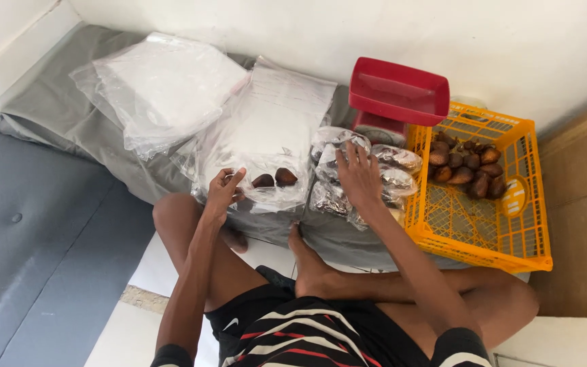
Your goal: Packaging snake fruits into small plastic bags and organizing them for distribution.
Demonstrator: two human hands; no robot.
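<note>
Grey padded mat (42, 251) fills our far left, with a grey sheet (56, 109) rumpled over its upper end against the white wall (348, 27). On that sheet we note a loose stack of clear plastic bags (161, 85), and just right of it a second clear bag pile (273, 115), flatter and whiter. Our left hand (224, 190) pinches the near edge of an open clear bag (266, 194) between thumb and fingers, fingers curled narrow on the plastic; inside that bag lie two brown scaly fruits (274, 179), side by side and touching. Below, our bare knees and one foot (310, 261) sit on the sheet's edge, above striped shorts (307, 340). Moving right, our right hand (359, 175) lies flat and spread wide, palm down, on top of a cluster of filled bags (392, 170) holding more of the brown fruit; it grips nothing that we can see. Behind these stands a red scale (397, 92) with a red tray on top. Touching the filled bags on the right is an orange plastic crate (484, 224); a heap of loose brown fruit (467, 166) sits in its far corner, the rest of its grid floor showing. Wooden floor (582, 204) runs along the far right.
</note>
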